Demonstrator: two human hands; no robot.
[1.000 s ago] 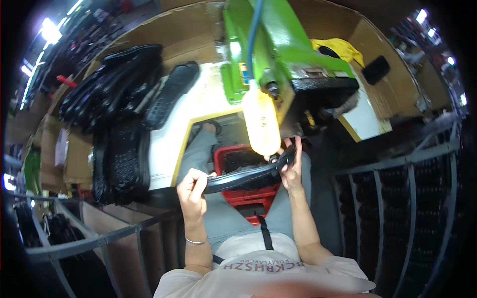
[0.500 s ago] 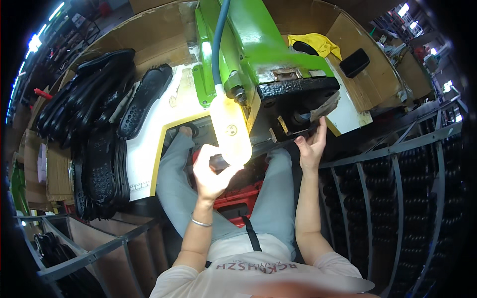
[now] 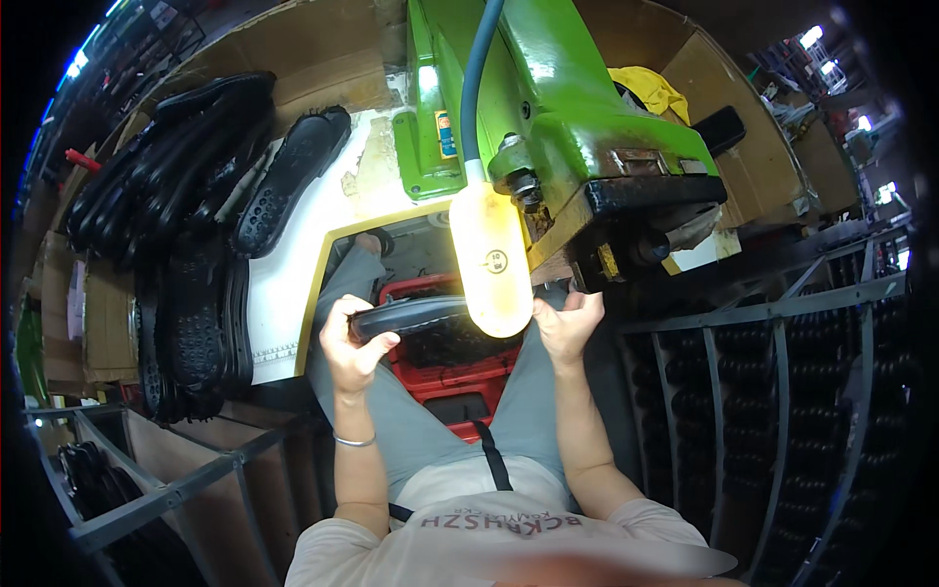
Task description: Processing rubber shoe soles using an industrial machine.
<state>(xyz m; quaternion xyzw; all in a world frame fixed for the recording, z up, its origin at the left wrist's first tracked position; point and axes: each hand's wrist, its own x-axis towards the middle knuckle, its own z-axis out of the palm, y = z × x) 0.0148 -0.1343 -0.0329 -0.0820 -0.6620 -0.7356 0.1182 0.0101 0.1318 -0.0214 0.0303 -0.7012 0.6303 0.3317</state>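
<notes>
A black shoe sole [image 3: 416, 313] is held sideways above my lap. My left hand [image 3: 350, 344] grips its left end, thumb along the near side and fingers round the far side. At the sole's right end my right hand [image 3: 569, 331] pinches with thumb and fingers, close below the black head [image 3: 626, 210] of a green machine [image 3: 577, 117]. A lit, elongated lamp [image 3: 494, 269] on a grey-blue cable hangs between my hands and hides the middle of the sole.
Black soles [image 3: 196, 323] lie stacked on the white, yellow-edged table [image 3: 279, 303] at left. A cardboard box [image 3: 748, 137] with a yellow cloth [image 3: 650, 93] stands behind at right. Metal racks [image 3: 763, 313] flank both sides. Under the table is a red crate [image 3: 455, 367].
Both hands have moved left, away from the machine head, bringing the sole out to the left of the lamp. My view has shifted, so the machine and lamp appear farther right.
</notes>
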